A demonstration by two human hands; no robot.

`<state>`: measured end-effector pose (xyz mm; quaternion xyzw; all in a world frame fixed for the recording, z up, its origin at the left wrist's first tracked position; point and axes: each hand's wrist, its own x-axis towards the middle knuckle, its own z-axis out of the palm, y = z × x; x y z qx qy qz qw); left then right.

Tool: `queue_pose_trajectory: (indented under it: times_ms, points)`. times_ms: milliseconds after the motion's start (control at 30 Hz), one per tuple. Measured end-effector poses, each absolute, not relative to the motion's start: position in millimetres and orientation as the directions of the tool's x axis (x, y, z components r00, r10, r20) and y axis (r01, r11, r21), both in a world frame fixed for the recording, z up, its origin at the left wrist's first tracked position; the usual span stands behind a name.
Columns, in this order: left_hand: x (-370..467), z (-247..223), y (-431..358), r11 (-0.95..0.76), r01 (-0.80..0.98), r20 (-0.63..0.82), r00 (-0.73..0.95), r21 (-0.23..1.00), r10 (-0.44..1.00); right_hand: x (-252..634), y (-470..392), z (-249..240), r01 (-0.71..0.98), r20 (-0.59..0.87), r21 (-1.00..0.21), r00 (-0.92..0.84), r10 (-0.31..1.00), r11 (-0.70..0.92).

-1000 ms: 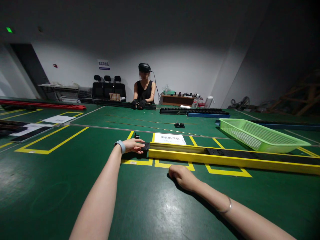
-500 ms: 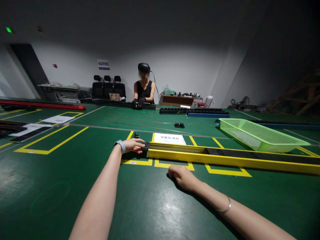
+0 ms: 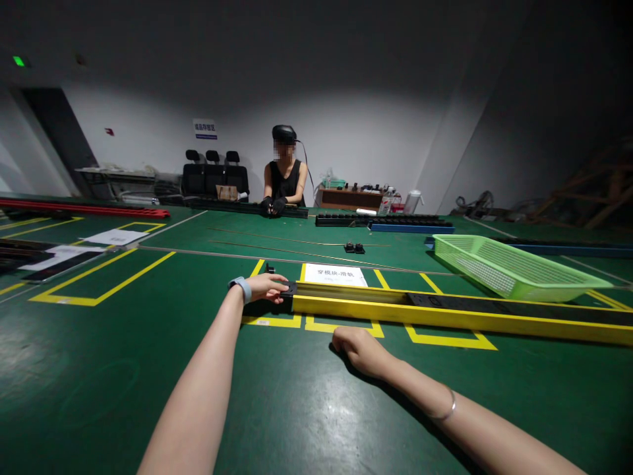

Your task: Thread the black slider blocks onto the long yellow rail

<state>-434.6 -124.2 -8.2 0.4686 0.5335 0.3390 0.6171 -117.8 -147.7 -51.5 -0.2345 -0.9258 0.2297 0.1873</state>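
A long yellow rail (image 3: 445,318) lies across the green table, running off to the right. At its left end my left hand (image 3: 267,288) has its fingers closed on a black module (image 3: 288,288), which sits at the mouth of the channel. Further along, more black modules (image 3: 459,303) lie inside the rail. My right hand (image 3: 361,349) rests on the table in front of the rail as a loose fist, touching no part of it; nothing shows in it. A small black part (image 3: 270,268) stands just behind my left hand.
Behind the rail are a printed sheet (image 3: 336,274), a light green basket (image 3: 519,270), small black parts (image 3: 355,248) and thin rods (image 3: 297,239). Across the table, a person (image 3: 285,178) wearing black gloves handles a dark rail (image 3: 222,206). Yellow tape outlines (image 3: 448,343) mark the table.
My left hand has shifted very slightly to the right against the end of the rail, with the black module. My right hand stays where it was.
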Motion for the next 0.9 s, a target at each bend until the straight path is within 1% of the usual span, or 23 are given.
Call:
queue_pose_trajectory:
  times_ms: [200, 600, 733, 900]
  points:
    - [-431, -4, -126, 0.352, 0.105, -0.367, 0.204, 0.93, 0.908, -119, -147, -51, 0.349, 0.237, -0.518, -0.819, 0.523, 0.781]
    - [-423, 0, -121, 0.335, 0.234, -0.37, 0.124, 0.913, 0.921, -119, -148, -50, 0.353, 0.234, -0.514, -0.819, 0.524, 0.781]
    - [-422, 0, -118, 0.328, 0.288, -0.375, 0.125, 0.9, 0.919, -119, -147, -52, 0.352, 0.237, -0.513, -0.819, 0.523, 0.783]
    - [-424, -2, -113, 0.361, 0.324, -0.414, 0.111, 0.875, 0.904, -119, -147, -53, 0.355, 0.229, -0.523, -0.817, 0.53, 0.774]
